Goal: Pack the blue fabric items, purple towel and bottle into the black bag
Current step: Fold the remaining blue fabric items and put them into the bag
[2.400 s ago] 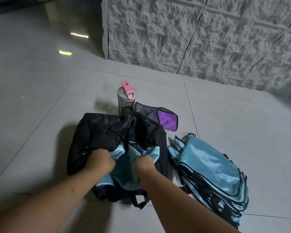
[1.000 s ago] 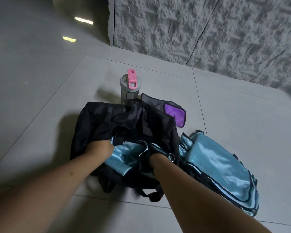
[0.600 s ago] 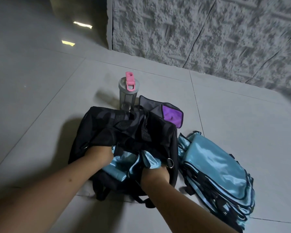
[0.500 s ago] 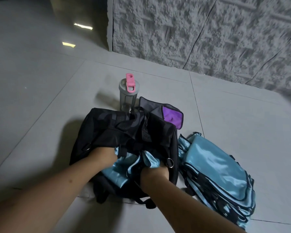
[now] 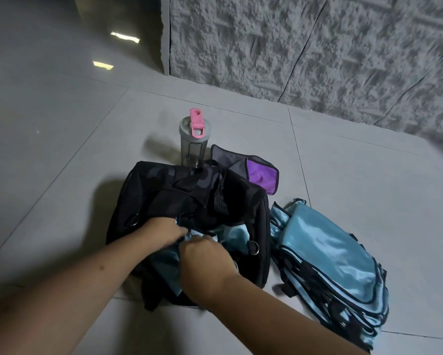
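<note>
Pale tiled floor, dark grout lines. On it: black bag, under both hands. Bottle upright, pink-lidded, beyond the hands, just behind the bag. Purple towel beside the bottle, touching the bag. Stack of blue fabric items right of the right hand, against the bag.
</note>
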`<control>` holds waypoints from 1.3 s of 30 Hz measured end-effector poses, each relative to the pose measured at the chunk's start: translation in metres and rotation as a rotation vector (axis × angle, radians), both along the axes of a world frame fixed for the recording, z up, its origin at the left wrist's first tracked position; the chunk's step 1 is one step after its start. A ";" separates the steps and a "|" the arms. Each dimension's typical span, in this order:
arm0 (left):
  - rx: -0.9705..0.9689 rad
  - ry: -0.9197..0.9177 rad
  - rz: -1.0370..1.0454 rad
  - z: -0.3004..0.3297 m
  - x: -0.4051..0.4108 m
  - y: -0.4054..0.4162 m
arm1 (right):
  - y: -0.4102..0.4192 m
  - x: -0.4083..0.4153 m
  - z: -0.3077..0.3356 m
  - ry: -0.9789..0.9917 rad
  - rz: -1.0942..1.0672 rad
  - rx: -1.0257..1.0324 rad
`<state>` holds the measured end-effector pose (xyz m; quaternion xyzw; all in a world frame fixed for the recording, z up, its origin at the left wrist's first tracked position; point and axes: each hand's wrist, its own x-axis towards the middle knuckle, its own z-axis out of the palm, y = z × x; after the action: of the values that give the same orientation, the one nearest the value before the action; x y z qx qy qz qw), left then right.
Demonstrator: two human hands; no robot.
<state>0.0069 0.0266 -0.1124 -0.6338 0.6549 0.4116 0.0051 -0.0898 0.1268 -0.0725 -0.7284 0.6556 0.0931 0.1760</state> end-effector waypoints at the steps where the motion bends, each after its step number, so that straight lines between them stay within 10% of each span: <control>1: -0.005 0.044 0.019 0.000 0.001 0.001 | -0.001 -0.001 -0.008 0.001 -0.020 0.014; 18: 0.379 1.271 0.295 0.050 -0.026 -0.015 | -0.016 -0.024 -0.056 -0.055 -0.300 0.102; 25: -0.322 -0.270 -0.401 -0.006 -0.008 -0.008 | -0.028 -0.047 -0.046 -0.078 -0.598 -0.007; 34: 0.075 -0.580 -0.347 -0.049 0.002 -0.046 | -0.062 -0.078 -0.054 -0.016 -0.674 0.287; 39: -0.033 -0.543 -0.296 -0.011 -0.005 -0.048 | -0.081 -0.090 -0.046 0.031 -0.653 0.058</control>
<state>0.0023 -0.0212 -0.1238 -0.6184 0.7212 0.2115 0.2295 -0.1797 0.0461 -0.1188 -0.4727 0.8543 0.0617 0.2072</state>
